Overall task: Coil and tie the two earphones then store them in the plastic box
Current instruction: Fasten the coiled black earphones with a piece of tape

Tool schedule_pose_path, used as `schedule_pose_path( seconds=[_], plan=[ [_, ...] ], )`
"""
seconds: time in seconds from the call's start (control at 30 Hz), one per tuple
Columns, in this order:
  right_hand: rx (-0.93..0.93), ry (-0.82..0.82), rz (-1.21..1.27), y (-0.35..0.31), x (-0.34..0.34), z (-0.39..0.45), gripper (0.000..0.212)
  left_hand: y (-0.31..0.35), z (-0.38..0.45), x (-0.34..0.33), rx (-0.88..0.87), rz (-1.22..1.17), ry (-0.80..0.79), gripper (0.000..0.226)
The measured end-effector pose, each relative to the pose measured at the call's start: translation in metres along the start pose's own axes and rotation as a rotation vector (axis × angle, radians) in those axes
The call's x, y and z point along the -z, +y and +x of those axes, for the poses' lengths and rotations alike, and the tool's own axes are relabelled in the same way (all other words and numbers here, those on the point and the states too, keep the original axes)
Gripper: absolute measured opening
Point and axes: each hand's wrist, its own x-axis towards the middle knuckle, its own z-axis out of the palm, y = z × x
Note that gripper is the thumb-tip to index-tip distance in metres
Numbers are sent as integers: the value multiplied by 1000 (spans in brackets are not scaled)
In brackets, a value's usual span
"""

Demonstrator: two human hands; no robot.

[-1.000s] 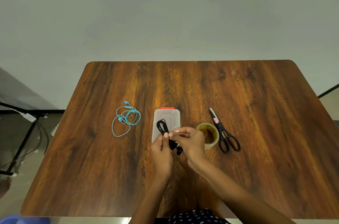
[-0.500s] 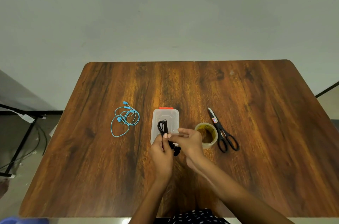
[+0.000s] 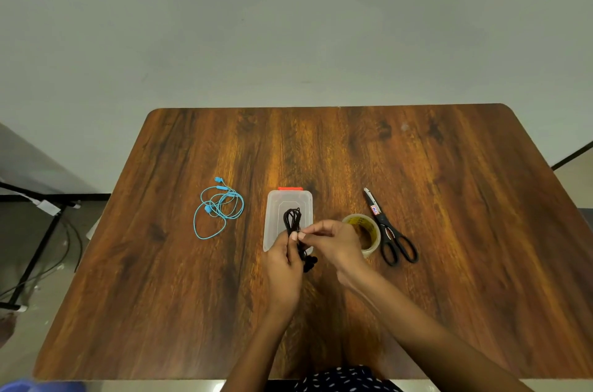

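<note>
The coiled black earphone (image 3: pixel 292 221) is pinched by both the left hand (image 3: pixel 282 266) and right hand (image 3: pixel 333 244) over the plastic box (image 3: pixel 276 215), mid-surface (image 3: pixel 449 295). The blue earphone (image 3: pixel 219 207) lies loose at nine o'clock of the box; tape roll (image 3: pixel 369 231) and scissors (image 3: pixel 390 231) lie at three o'clock.

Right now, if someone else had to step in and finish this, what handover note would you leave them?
Left hand: shut on the black earphones, a coiled bundle held over the plastic box.
Right hand: fingertips pinch at the middle of the bundle, apparently tying it; whether tape is in them cannot be told.
Blue earphones: loose on the table, left of the box, not yet coiled.
Tape roll and scissors lie right of the box.
Done: black pair coiled.
Left: finish its tie, coil and tie the blue pair, store both.
</note>
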Motion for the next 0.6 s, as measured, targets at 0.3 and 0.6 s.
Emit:
schedule_pose_path(
  seconds=[0.3, 0.6],
  plan=[
    [-78, -130, 75, -7, 16, 2, 8, 4, 14, 14, 113, -269, -302, 25],
    [-353, -400, 204, -15, 36, 6, 18, 12, 19, 26, 396, -541, -609, 30]
  ],
)
